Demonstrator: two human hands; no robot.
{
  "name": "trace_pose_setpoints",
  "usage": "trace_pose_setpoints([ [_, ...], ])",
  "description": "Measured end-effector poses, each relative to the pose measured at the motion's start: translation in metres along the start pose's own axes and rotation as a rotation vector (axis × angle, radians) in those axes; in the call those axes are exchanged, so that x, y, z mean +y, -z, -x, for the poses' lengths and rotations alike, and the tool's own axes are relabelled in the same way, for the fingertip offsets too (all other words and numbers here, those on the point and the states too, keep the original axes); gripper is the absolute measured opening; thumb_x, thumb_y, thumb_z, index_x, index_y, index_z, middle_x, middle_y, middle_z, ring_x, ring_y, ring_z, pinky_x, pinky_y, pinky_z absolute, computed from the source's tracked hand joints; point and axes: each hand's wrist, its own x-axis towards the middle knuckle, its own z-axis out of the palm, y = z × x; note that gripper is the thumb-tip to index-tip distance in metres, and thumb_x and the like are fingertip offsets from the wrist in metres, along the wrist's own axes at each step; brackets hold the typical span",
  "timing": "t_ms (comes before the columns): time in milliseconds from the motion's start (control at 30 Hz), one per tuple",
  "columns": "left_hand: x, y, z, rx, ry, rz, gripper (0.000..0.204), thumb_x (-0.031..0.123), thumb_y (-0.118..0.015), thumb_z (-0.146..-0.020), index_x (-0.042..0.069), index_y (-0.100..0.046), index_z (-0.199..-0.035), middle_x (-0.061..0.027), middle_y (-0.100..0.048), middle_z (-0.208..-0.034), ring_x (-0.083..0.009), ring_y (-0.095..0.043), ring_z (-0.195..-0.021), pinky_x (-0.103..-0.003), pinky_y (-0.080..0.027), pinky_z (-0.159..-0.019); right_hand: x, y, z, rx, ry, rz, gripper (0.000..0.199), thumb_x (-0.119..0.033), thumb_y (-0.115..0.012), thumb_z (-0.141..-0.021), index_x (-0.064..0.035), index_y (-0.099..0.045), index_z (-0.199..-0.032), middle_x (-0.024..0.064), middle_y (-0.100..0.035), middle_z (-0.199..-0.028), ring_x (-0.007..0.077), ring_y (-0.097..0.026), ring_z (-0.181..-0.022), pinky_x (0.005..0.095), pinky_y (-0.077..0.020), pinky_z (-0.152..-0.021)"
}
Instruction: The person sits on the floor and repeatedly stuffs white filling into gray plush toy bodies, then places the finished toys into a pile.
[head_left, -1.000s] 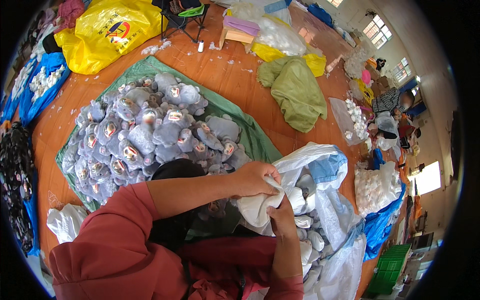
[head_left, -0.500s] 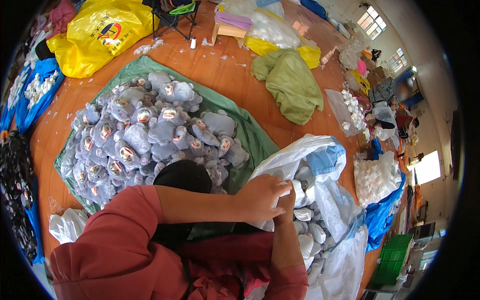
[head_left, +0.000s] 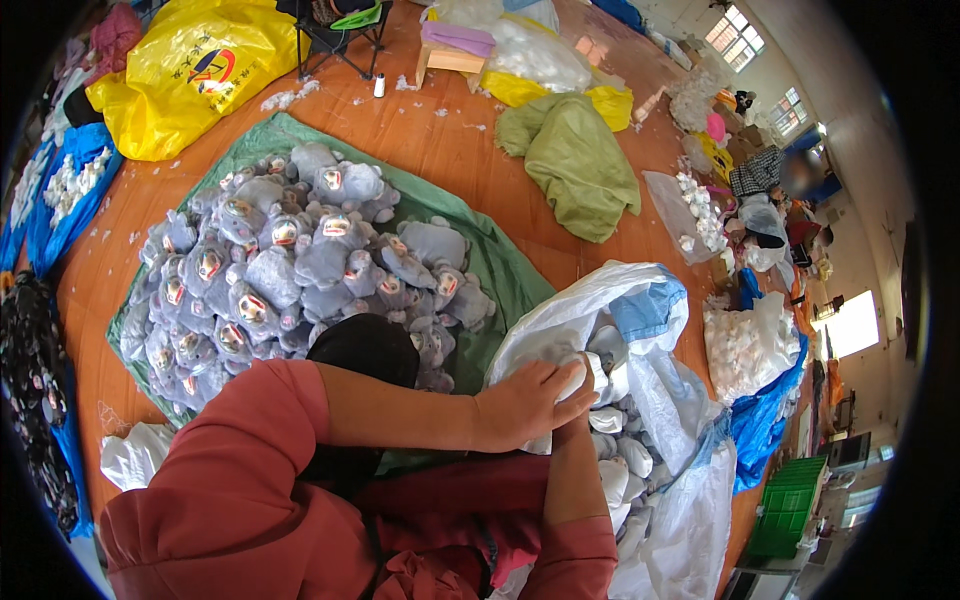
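Since a second earlier, when both hands stood a little apart with a white piece of cloth stretched between them, the left hand (head_left: 518, 405) had come across and over the right hand (head_left: 573, 428), bunching the white cloth (head_left: 572, 378) up between them. Only a small patch of that cloth showed, at the meeting of the hands, just over the near edge of an open white sack (head_left: 700, 470). Fingers of the left hand lay bent and close together across the right; whether they pinched the cloth could not be told. Most of the right hand was covered, so the set of its fingers could not be told either. Inside the sack, just beside the hands, lay grey and white soft pieces (head_left: 632, 458). To the left, grey plush toys (head_left: 270, 280) were heaped on a green sheet (head_left: 505, 275) spread over the floor (head_left: 420, 140). Beyond, an olive cloth (head_left: 582, 170) lay crumpled near a wooden stool (head_left: 448, 59).
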Motion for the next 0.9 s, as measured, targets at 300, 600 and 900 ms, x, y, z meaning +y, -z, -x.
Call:
trace_pose_setpoints([
  [300,-0.039,0.012,-0.009,0.020,0.289,0.312,0.073,0.004,-0.077,-0.070,0.002,-0.047,-0.137,-0.0189,-0.055,-0.114,-0.0383,-0.057,-0.105,-0.045,-0.047,-0.090,-0.017,-0.050,0.027,0.382,0.484,1.165,0.025,0.006,-0.060,-0.081,-0.0032,-0.051,-0.102,0.0060,-0.052,-0.097,0.0163,-0.053,-0.089,0.0303,-0.0449,-0.085],
  [600,-0.059,0.024,-0.011,-0.003,0.303,0.096,0.053,0.002,-0.078,-0.069,0.001,-0.055,-0.117,-0.0152,-0.054,-0.101,-0.0365,-0.059,-0.093,-0.043,-0.049,-0.081,-0.007,-0.061,0.034,0.292,0.436,1.068,0.021,-0.005,-0.072,-0.076,-0.0012,-0.061,-0.093,0.0063,-0.061,-0.080,0.0138,-0.055,-0.070,0.0301,-0.0472,-0.067],
  [900,-0.070,0.026,-0.024,0.158,0.294,-0.197,0.029,0.003,-0.064,-0.073,0.007,-0.055,-0.100,-0.0122,-0.052,-0.090,-0.0355,-0.058,-0.080,-0.044,-0.048,-0.065,0.011,-0.087,0.046,0.236,0.368,1.012,0.024,-0.007,-0.072,-0.078,-0.0004,-0.061,-0.098,0.0068,-0.063,-0.083,0.0130,-0.056,-0.070,0.0291,-0.0476,-0.066],
])
